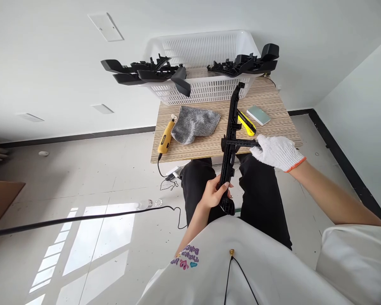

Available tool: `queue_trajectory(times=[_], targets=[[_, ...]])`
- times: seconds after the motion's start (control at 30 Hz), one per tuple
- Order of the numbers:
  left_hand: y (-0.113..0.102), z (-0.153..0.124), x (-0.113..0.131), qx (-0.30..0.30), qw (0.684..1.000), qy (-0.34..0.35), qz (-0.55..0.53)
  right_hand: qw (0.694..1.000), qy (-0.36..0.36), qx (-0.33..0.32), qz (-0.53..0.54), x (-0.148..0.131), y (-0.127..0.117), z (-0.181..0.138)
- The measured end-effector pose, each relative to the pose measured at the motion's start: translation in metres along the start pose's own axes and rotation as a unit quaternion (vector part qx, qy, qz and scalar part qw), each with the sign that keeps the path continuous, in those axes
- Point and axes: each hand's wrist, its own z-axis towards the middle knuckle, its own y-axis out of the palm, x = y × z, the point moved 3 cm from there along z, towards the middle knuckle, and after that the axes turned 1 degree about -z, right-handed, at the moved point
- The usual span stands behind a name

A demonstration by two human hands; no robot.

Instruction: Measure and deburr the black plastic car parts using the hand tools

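My bare left hand [216, 192] is wrapped round the lower end of a long black plastic trim part [231, 123], which stands up in front of me over my lap. In a white knit glove, my right hand [274, 150] is closed on a black caliper with a marked scale [245, 143]. The caliper lies across the middle of the trim part, its jaws at the part's edge; whether they press on it I cannot tell. Behind the trim part lies a yellow utility knife [248, 125], beside a pale green pad [258, 115].
On the wooden table [193, 151] stands a white plastic basket [206, 91] with several black plastic parts [241, 64] across it. A grey cloth [195, 125] lies beside a yellow corded rotary tool [166, 137]. A black cable [92, 217] runs above the floor at left.
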Motion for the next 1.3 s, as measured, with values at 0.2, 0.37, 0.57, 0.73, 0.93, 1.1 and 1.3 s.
queue_trajectory(times=[0.2, 0.37, 0.57, 0.73, 0.93, 1.1, 1.3], targets=[[-0.001, 0.001, -0.002, 0.004, 1.000, -0.003, -0.013, 0.998, 0.014, 0.059, -0.016, -0.002, 0.010, 0.000], [-0.001, 0.001, -0.001, 0.007, 1.000, -0.005, -0.024, 0.995, -0.020, 0.093, -0.030, -0.003, 0.011, 0.003], [-0.001, 0.000, -0.001, 0.013, 0.999, -0.016, -0.033, 0.990, -0.079, 0.118, -0.010, 0.002, 0.015, 0.003], [-0.001, 0.001, -0.002, 0.011, 0.999, -0.023, -0.032, 0.990, -0.131, 0.056, 0.007, 0.009, 0.015, 0.000], [-0.002, 0.001, -0.003, 0.009, 0.999, -0.024, -0.027, 0.991, -0.124, 0.030, 0.032, 0.011, 0.008, 0.001], [-0.002, 0.000, -0.003, 0.003, 0.999, -0.029, -0.018, 0.988, -0.140, 0.044, 0.040, 0.016, 0.007, 0.004], [0.000, 0.000, 0.000, -0.005, 1.000, -0.024, 0.001, 0.994, -0.090, 0.058, 0.020, 0.011, 0.003, 0.003]])
